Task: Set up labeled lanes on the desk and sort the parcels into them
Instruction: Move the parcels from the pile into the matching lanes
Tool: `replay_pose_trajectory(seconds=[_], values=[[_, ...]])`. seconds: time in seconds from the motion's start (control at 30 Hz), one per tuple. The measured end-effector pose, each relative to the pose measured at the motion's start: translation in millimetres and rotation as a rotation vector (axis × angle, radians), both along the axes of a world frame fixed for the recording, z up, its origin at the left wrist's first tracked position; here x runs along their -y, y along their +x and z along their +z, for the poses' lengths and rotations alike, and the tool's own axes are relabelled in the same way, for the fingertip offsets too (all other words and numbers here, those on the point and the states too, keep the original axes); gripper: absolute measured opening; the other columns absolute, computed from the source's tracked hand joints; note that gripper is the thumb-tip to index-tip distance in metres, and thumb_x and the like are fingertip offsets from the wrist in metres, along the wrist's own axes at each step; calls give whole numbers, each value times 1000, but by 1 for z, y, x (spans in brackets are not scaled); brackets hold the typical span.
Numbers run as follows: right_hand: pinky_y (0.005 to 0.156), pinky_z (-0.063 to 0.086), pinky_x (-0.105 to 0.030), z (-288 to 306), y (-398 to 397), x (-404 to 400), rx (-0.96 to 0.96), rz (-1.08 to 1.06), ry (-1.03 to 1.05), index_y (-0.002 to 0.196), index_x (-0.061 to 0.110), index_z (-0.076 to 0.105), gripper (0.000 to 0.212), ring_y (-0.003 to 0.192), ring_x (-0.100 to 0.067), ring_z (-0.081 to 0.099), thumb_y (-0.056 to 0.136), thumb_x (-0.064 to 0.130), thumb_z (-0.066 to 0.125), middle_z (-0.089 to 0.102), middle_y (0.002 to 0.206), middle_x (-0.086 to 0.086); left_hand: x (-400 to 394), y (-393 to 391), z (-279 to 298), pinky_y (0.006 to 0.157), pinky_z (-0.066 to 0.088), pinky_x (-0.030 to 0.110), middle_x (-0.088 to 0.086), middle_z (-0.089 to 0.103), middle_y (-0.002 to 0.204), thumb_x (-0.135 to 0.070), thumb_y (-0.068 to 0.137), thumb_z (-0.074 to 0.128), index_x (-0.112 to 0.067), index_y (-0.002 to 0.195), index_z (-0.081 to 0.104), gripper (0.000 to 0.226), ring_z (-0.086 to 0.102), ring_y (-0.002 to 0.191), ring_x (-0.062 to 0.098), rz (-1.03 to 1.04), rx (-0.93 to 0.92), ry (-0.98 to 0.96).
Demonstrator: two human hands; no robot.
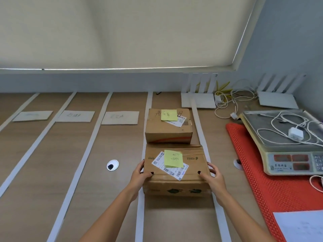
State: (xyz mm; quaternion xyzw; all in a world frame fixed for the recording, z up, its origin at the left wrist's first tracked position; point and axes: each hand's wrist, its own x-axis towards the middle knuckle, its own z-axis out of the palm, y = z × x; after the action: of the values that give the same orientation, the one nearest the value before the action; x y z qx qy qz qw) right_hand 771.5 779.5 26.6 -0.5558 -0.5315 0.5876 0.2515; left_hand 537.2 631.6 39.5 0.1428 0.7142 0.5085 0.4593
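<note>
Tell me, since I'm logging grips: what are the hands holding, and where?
Both hands grip the near cardboard box: left hand on its left side, right hand on its right side.

The writing on the three lane cards at ten o'clock is too faint to read. The handwriting on the yellow note atop the near box and the print on the shipping label under it are too small to make out; the note covers part of that label. The far box, at twelve o'clock from the near one, has a yellow sticky hiding some of the marker writing on its lid. At three o'clock the scale is cut off by the right edge, its keypad only partly seen. The sheet of paper at five o'clock runs off the corner, its marks illegible. Both forearms leave the bottom edge.
</note>
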Motion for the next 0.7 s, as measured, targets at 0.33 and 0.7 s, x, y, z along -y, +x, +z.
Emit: replay_pose_trajectory(seconds=[0.33, 0.7], values=[[84, 46, -30, -4, -7, -5, 30, 22, 20, 132, 22, 45, 56, 117, -22, 49, 82, 17, 70, 47, 135, -6, -10, -6, -4, 100, 44, 34, 4, 48, 140, 6, 89, 48, -21, 145, 32, 64, 48, 124, 25, -59, -30, -36], [96, 39, -33, 60, 15, 25, 51, 36, 130, 137, 18, 42, 61, 127, -24, 43, 82, 15, 69, 44, 139, -10, 19, 9, 49, 96, 35, 30, 7, 36, 148, -7, 91, 54, -19, 146, 30, 60, 40, 130, 25, -10, -175, -28]])
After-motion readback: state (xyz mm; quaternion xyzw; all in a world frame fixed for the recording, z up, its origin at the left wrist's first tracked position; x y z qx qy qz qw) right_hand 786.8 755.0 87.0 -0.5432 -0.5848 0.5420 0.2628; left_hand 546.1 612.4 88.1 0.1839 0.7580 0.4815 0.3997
